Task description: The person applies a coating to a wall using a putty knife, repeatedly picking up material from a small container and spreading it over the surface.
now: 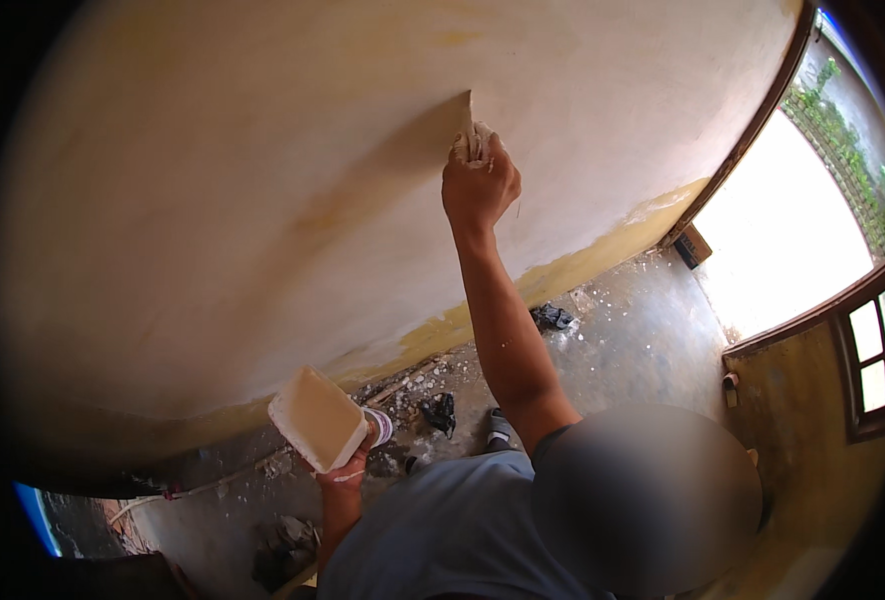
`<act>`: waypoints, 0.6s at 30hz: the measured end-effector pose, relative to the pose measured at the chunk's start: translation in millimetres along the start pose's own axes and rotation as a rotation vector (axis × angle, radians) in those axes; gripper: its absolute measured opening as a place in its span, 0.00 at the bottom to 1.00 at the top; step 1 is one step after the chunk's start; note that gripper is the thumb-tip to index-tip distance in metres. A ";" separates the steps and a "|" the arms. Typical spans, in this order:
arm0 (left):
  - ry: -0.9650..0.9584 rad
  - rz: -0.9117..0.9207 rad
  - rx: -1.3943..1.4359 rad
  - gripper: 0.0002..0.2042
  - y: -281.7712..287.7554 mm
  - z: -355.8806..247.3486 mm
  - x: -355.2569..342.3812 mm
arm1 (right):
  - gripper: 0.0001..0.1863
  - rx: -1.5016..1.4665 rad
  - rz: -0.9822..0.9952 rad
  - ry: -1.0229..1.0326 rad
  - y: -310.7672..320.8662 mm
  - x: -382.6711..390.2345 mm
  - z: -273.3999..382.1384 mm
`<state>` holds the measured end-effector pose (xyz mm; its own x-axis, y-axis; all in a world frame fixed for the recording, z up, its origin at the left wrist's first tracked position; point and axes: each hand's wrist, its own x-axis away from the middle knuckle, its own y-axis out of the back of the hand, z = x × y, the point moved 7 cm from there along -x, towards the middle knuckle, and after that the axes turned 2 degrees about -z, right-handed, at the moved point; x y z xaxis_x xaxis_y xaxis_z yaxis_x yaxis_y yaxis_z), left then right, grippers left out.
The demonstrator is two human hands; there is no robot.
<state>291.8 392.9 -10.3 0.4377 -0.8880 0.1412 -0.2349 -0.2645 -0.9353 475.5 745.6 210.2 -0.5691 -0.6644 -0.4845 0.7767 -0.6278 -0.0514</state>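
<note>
My right hand (481, 185) is raised to the pale wall (263, 200), closed around a putty knife (470, 108). Its thin blade is seen nearly edge-on against the wall, and whitish paste is smeared over my fingers. Low on the left, my left hand (348, 478) grips a pale rectangular tub (285, 428) from below and the side. The tub is tilted, its broad beige inside facing up; I cannot tell how much paste it contains. Some paste marks my left hand too. A round white container (380, 427) shows just beside that hand, partly hidden.
Yellow paint (573, 255) shows along the wall's foot. Black plastic bags (553, 318) and white crumbs lie on the grey floor (653, 310). A cardboard box (693, 246) stands by the bright doorway (783, 230). At right is a framed window (875, 350).
</note>
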 end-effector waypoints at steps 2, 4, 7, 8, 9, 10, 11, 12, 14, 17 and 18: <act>-0.006 0.011 0.001 0.37 2.5 -1.7 -0.5 | 0.15 0.036 0.162 0.261 -15.3 17.2 21.6; -0.013 0.018 0.005 0.37 3.8 -4.7 -0.2 | 0.15 0.017 0.264 0.417 -19.1 39.9 25.9; -0.061 -0.002 -0.003 0.37 2.7 -12.7 0.6 | 0.16 -0.055 0.433 0.605 -18.2 53.3 36.4; -0.073 -0.014 -0.004 0.37 4.6 -15.5 -1.0 | 0.14 -0.062 0.360 0.616 -10.0 37.0 45.6; -0.090 -0.031 -0.007 0.37 4.3 -17.5 0.4 | 0.11 -0.074 0.293 0.621 -1.6 17.4 57.3; -0.093 -0.044 0.002 0.37 3.7 -17.5 0.3 | 0.10 -0.061 0.243 0.662 1.0 -9.3 70.3; -0.103 -0.034 -0.016 0.36 0.2 -19.1 -0.1 | 0.11 -0.057 0.177 0.755 4.3 -36.3 89.4; -0.118 -0.031 -0.031 0.35 -0.1 -20.1 2.5 | 0.12 -0.034 0.137 0.823 9.4 -55.8 111.2; -0.088 -0.070 -0.029 0.34 -4.3 -18.8 0.3 | 0.13 -0.066 0.090 0.908 17.4 -103.5 144.6; -0.072 -0.136 -0.040 0.31 -0.5 -18.0 0.7 | 0.12 -0.037 -0.027 1.090 4.3 -155.6 158.3; -0.066 -0.137 -0.024 0.31 2.8 -18.4 0.4 | 0.13 -0.059 0.195 0.969 -9.3 -166.3 161.0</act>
<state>275.3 384.9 -6.9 0.5232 -0.8164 0.2443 -0.1892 -0.3908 -0.9008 519.4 796.7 431.9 0.0167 -0.1185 -0.9928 0.8604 -0.5041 0.0746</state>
